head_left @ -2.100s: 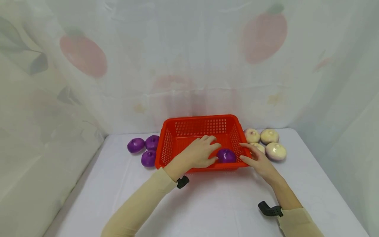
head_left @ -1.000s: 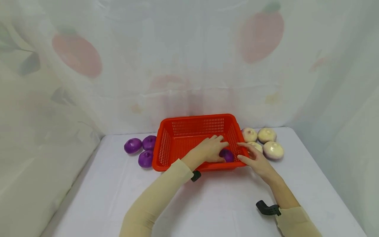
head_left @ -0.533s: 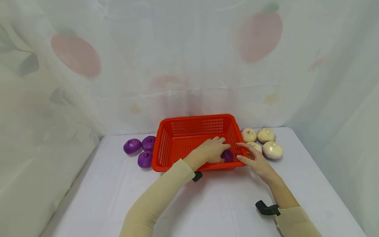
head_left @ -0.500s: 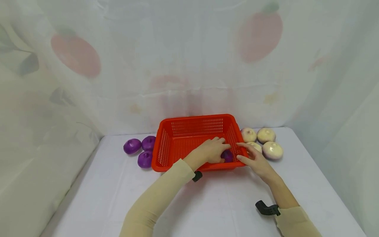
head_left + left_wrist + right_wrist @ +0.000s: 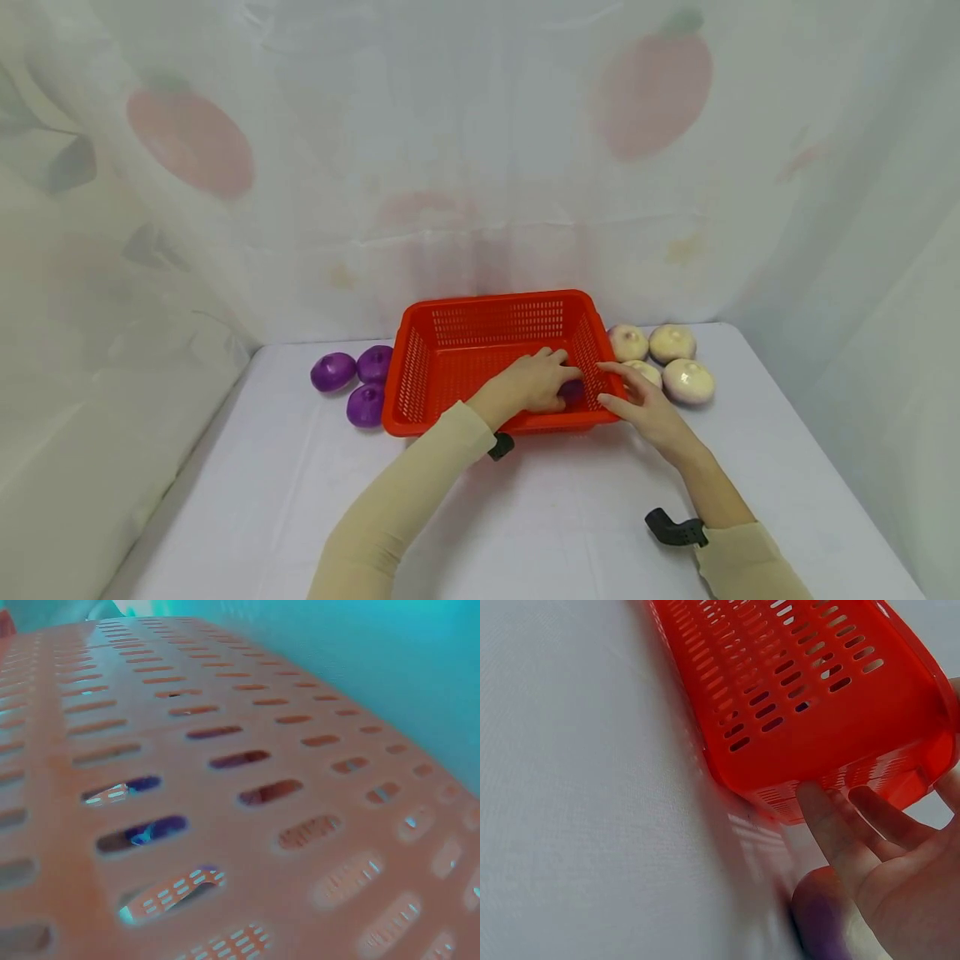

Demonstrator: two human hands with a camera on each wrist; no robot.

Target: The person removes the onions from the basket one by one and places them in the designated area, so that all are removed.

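Observation:
In the head view my left hand [image 5: 534, 382] reaches over the front rim into a red plastic basket [image 5: 495, 297]. Its fingers and thumb curl round a purple onion [image 5: 572, 392] in the front right corner, covering most of it. My right hand [image 5: 651, 417] grips the basket's right end, with thumb and index finger over the rim. From the right wrist view, other fingers [image 5: 832, 825] of that hand lie along the outside of the basket wall. The slotted wall [image 5: 172, 765] fills the left wrist view, and purple shows through some slots.
Left of the basket sit three purple onions [image 5: 365, 406] on the white-covered table [image 5: 540, 517]. Several white turnips [image 5: 688, 381] with purple undersides cluster at its right, close to my right hand. A printed white curtain [image 5: 480, 167] hangs behind the table.
Over the two seconds my left hand has moved right inside the basket and closed round the purple onion, hiding more of it. My right hand has stayed at the basket's right end.

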